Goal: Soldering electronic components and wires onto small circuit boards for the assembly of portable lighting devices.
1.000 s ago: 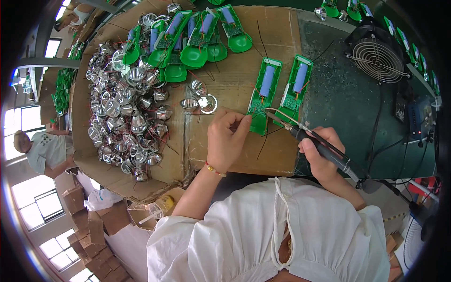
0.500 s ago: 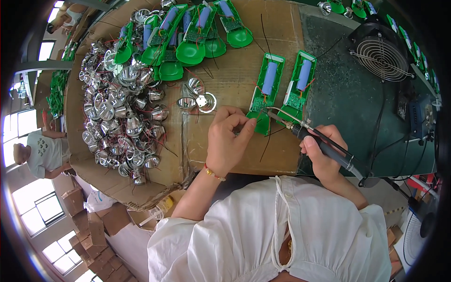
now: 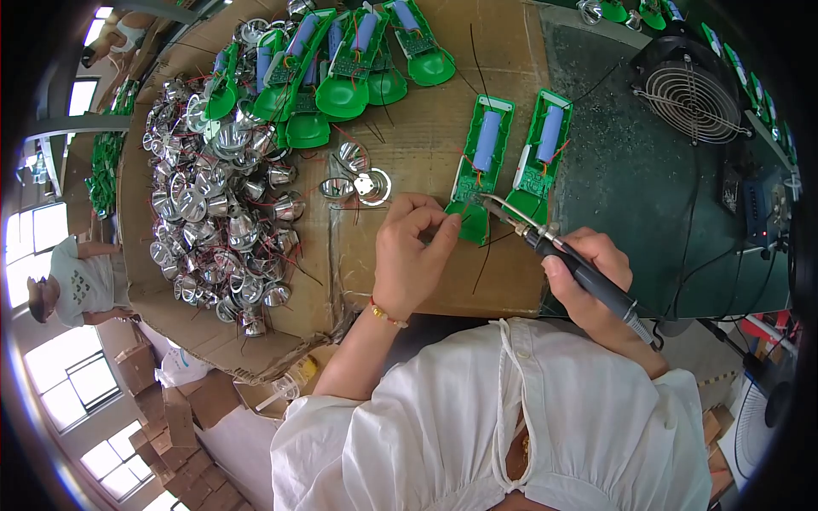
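My right hand (image 3: 592,277) is closed round a soldering iron (image 3: 588,274) with a thin curved metal feed tube along it. The iron's tip meets the circuit board of a green lamp housing (image 3: 469,223) that holds a blue cylindrical battery (image 3: 487,141). At the housing's lower left edge, my left hand (image 3: 413,251) pinches a thin wire against the board's end; its fingertips partly hide the wire. A second green housing (image 3: 527,204) with a battery lies just to the right, under the iron's front part.
A cardboard box (image 3: 136,247) at left holds a heap of silver reflector cups (image 3: 204,200) with red wires. More green housings (image 3: 345,98) are piled at its far edge. Three loose reflectors (image 3: 354,157) lie on the cardboard sheet. A round fan (image 3: 694,102) stands far right on the green mat (image 3: 613,170).
The soldering iron has swung slightly, its rear end lower and its feed tube closer to the shaft. My left hand has hardly moved.
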`<state>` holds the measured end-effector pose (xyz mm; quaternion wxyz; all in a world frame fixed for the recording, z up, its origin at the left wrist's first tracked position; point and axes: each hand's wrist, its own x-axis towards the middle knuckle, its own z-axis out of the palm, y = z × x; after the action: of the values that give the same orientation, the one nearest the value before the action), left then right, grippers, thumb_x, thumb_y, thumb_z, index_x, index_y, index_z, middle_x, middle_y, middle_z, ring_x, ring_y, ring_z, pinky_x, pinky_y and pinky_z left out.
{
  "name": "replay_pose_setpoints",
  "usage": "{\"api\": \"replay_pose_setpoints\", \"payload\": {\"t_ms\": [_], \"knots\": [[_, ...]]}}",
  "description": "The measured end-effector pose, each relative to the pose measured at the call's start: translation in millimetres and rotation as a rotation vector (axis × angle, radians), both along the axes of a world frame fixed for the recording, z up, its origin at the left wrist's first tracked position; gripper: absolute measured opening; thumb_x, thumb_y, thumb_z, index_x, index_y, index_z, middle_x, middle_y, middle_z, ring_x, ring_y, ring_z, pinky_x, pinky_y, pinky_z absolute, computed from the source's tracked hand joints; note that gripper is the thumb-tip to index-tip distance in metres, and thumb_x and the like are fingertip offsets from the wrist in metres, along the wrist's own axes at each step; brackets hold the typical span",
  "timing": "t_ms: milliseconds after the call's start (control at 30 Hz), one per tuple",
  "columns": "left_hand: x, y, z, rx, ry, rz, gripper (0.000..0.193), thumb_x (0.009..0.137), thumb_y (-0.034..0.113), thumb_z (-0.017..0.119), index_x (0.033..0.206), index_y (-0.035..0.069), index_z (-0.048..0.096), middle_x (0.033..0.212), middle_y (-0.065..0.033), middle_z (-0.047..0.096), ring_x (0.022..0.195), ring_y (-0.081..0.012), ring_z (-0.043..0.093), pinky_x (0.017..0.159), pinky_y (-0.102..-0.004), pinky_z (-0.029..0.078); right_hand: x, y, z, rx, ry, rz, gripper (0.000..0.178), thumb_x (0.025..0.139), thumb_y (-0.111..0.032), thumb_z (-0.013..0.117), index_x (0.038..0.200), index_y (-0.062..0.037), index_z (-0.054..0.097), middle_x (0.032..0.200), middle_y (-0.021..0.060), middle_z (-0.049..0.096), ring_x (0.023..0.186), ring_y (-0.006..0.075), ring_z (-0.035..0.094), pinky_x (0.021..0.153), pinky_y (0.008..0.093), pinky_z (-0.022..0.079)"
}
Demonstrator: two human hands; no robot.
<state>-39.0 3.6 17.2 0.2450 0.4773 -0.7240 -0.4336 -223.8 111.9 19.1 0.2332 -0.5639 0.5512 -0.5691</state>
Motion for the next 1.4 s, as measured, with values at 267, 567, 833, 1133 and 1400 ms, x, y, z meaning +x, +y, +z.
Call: {"api": "replay_pose_setpoints", "payload": {"t_ms": [267,567,833,1133,1400], "knots": [[2.2,0.7,-4.8,0.010,0.032,0.018,0.013,0.077,0.009,0.064,0.075,-0.003,0.061,0.083,-0.0043,0.054,0.060,-0.0071,0.048,0.053,-0.0214,0.039,4.4,5.2,-2.3,0.139,-0.141,-0.050,0.015,0.077,-0.004,0.064,0.084,0.0019,0.052,0.066,0.0062,0.057,0.052,0.0055,0.049,0.046,0.0212,0.039],[1.2,0.2,-2.3,0.002,0.027,0.000,0.012,0.077,0.008,0.064,0.076,-0.003,0.062,0.082,-0.0044,0.054,0.060,-0.0074,0.049,0.053,-0.0214,0.039,5.6,11.8,-1.0,0.249,-0.248,-0.078,0.015,0.080,-0.006,0.059,0.085,0.0025,0.048,0.069,0.0104,0.057,0.057,0.0114,0.055,0.052,0.0240,0.047],[2.0,-0.3,-3.2,0.003,0.031,0.001,0.013,0.077,0.009,0.064,0.074,-0.004,0.061,0.081,-0.0043,0.054,0.061,-0.0079,0.049,0.053,-0.0217,0.040,6.3,12.4,2.7,0.205,-0.334,-0.160,0.013,0.081,-0.006,0.057,0.087,0.0018,0.048,0.070,0.0100,0.057,0.057,0.0109,0.055,0.051,0.0225,0.047],[4.0,-2.9,1.0,0.013,0.009,-0.041,0.013,0.076,0.009,0.066,0.074,-0.003,0.062,0.082,-0.0041,0.055,0.065,-0.0078,0.050,0.054,-0.0213,0.040,5.6,13.2,1.3,0.220,-0.406,-0.179,0.015,0.082,-0.009,0.058,0.086,0.0016,0.049,0.070,0.0097,0.058,0.055,0.0106,0.056,0.050,0.0218,0.047],[5.9,-4.5,0.6,-0.041,0.031,0.057,0.016,0.077,0.013,0.067,0.077,-0.003,0.063,0.083,-0.0078,0.059,0.068,-0.0132,0.056,0.058,-0.0243,0.045,4.6,12.2,0.7,0.230,-0.439,-0.158,0.016,0.081,-0.008,0.060,0.086,0.0022,0.049,0.070,0.0100,0.059,0.058,0.0106,0.057,0.053,0.0225,0.048]]}}
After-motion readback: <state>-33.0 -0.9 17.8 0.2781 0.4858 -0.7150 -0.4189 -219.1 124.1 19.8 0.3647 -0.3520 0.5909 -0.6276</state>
